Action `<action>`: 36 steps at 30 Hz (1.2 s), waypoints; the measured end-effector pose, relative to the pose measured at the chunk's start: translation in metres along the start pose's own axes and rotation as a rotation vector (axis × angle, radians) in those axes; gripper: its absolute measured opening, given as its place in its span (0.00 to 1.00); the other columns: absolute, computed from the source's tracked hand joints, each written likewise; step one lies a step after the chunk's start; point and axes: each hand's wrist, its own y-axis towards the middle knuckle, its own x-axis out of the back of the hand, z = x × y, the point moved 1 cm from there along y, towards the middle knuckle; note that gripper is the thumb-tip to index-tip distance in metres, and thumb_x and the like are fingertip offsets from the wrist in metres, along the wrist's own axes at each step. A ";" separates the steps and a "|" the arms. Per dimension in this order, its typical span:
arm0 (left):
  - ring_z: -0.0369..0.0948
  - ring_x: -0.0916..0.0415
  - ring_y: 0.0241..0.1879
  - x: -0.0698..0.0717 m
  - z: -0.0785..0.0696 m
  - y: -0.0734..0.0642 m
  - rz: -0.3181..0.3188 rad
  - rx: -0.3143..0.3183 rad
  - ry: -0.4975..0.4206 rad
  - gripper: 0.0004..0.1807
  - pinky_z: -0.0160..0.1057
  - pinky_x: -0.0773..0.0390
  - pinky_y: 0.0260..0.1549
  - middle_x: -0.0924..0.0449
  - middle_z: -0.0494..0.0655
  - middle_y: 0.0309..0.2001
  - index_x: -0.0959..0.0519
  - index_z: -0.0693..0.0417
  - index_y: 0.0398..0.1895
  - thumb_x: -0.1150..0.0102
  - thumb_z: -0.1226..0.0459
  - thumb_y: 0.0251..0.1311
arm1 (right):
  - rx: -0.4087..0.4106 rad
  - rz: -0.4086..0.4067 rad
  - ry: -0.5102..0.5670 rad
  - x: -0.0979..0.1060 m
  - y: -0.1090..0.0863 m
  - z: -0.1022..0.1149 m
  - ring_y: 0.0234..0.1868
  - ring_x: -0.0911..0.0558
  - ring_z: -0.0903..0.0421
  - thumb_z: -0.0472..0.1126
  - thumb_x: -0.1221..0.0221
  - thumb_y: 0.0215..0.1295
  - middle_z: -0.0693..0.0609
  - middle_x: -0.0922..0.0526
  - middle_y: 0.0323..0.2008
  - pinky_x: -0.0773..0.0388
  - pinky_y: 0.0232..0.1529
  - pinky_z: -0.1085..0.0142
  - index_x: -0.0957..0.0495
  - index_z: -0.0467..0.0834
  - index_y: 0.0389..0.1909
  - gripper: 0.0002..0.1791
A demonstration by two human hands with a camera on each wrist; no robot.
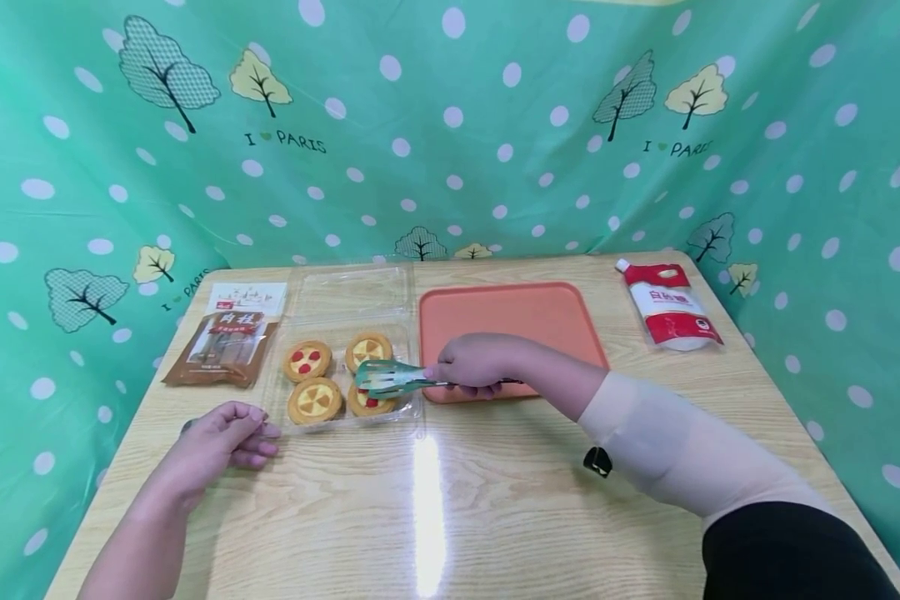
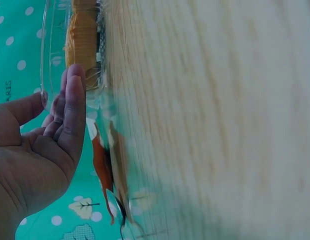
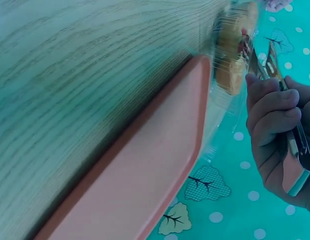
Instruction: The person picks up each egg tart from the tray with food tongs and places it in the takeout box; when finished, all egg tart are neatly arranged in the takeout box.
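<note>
My right hand [image 1: 476, 364] holds metal tongs [image 3: 298, 137] with slotted green heads [image 1: 390, 378]. The heads lie over the near right tart [image 1: 371, 403], which has red topping and is partly covered; whether they grip it is unclear. Several round tarts sit in an open clear plastic box [image 1: 345, 423], among them a red-topped one [image 1: 307, 361] and two with yellow, brown-striped tops [image 1: 315, 401]. At the box's near left corner, my left hand [image 1: 221, 437] pinches the rim, thumb [image 2: 32, 107] on top and the other fingers low beside the wall.
A pink tray [image 1: 510, 312] lies right of the box, under my right forearm. Behind the tarts stretches the box's clear lid [image 1: 352, 292]. A brown packet [image 1: 225, 348] lies at the left, a red and white pouch [image 1: 669, 304] at the far right. Patterned green cloth [image 1: 450, 150] hangs behind the table.
</note>
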 end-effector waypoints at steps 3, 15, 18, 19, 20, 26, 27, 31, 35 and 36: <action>0.46 0.15 0.42 0.000 0.001 0.000 0.001 -0.004 -0.005 0.19 0.43 0.13 0.42 0.18 0.59 0.48 0.36 0.68 0.55 0.59 0.58 0.77 | 0.026 0.011 0.022 0.002 0.000 -0.005 0.12 0.33 0.57 0.63 0.53 0.73 0.52 0.29 0.15 0.36 0.13 0.66 0.26 0.46 0.26 0.26; 0.46 0.15 0.42 0.000 0.002 0.000 0.002 0.002 -0.006 0.19 0.43 0.13 0.43 0.19 0.58 0.48 0.36 0.69 0.56 0.59 0.59 0.77 | 0.224 -0.152 0.274 0.025 -0.016 -0.033 0.21 0.25 0.54 0.66 0.49 0.69 0.43 0.20 0.29 0.26 0.18 0.66 0.23 0.45 0.40 0.26; 0.46 0.15 0.43 0.000 0.003 0.001 0.004 0.004 -0.009 0.19 0.43 0.13 0.43 0.19 0.58 0.48 0.36 0.69 0.56 0.60 0.59 0.77 | 0.242 -0.178 0.393 0.028 -0.021 -0.043 0.22 0.25 0.53 0.65 0.47 0.68 0.40 0.20 0.33 0.26 0.19 0.66 0.25 0.43 0.43 0.27; 0.46 0.15 0.43 0.000 0.003 0.001 0.004 0.004 -0.010 0.18 0.43 0.13 0.43 0.19 0.58 0.48 0.36 0.69 0.56 0.60 0.59 0.77 | 0.245 -0.185 0.428 0.028 -0.022 -0.046 0.22 0.24 0.52 0.64 0.46 0.67 0.39 0.21 0.34 0.25 0.20 0.64 0.25 0.42 0.44 0.27; 0.46 0.15 0.43 0.000 0.003 0.001 0.004 0.004 -0.010 0.18 0.43 0.13 0.43 0.19 0.58 0.48 0.36 0.69 0.56 0.60 0.59 0.77 | 0.247 -0.192 0.456 0.028 -0.023 -0.050 0.23 0.24 0.52 0.64 0.45 0.67 0.39 0.21 0.34 0.24 0.20 0.62 0.26 0.41 0.44 0.27; 0.46 0.16 0.43 0.001 0.004 0.002 0.005 0.006 -0.004 0.18 0.43 0.13 0.44 0.19 0.59 0.48 0.36 0.68 0.55 0.60 0.59 0.78 | 0.230 -0.254 0.553 0.026 -0.030 -0.071 0.24 0.22 0.47 0.61 0.43 0.67 0.36 0.21 0.37 0.17 0.27 0.53 0.27 0.42 0.48 0.26; 0.46 0.16 0.43 0.001 0.003 0.002 0.005 0.005 -0.003 0.18 0.43 0.13 0.44 0.19 0.59 0.48 0.36 0.68 0.55 0.60 0.59 0.78 | 0.217 -0.273 0.563 0.026 -0.032 -0.075 0.24 0.22 0.47 0.61 0.42 0.66 0.34 0.22 0.38 0.17 0.27 0.54 0.27 0.42 0.48 0.26; 0.46 0.15 0.43 0.000 0.003 0.001 0.008 0.001 -0.005 0.18 0.42 0.13 0.43 0.19 0.59 0.48 0.36 0.68 0.55 0.61 0.59 0.78 | 0.153 -0.357 0.600 0.026 -0.037 -0.091 0.23 0.21 0.47 0.64 0.41 0.63 0.31 0.22 0.40 0.18 0.23 0.59 0.26 0.44 0.48 0.28; 0.46 0.15 0.43 0.000 0.002 0.001 0.013 -0.011 -0.009 0.18 0.42 0.13 0.43 0.19 0.59 0.48 0.36 0.69 0.54 0.61 0.59 0.78 | 0.101 -0.438 0.596 0.025 -0.042 -0.110 0.22 0.21 0.47 0.66 0.41 0.61 0.30 0.22 0.40 0.18 0.21 0.59 0.26 0.44 0.48 0.30; 0.46 0.15 0.43 0.000 0.001 0.000 0.014 -0.015 -0.009 0.18 0.42 0.13 0.43 0.19 0.59 0.48 0.36 0.69 0.54 0.61 0.60 0.78 | 0.088 -0.462 0.586 0.025 -0.044 -0.116 0.22 0.21 0.47 0.67 0.41 0.61 0.30 0.22 0.40 0.18 0.22 0.59 0.27 0.44 0.48 0.30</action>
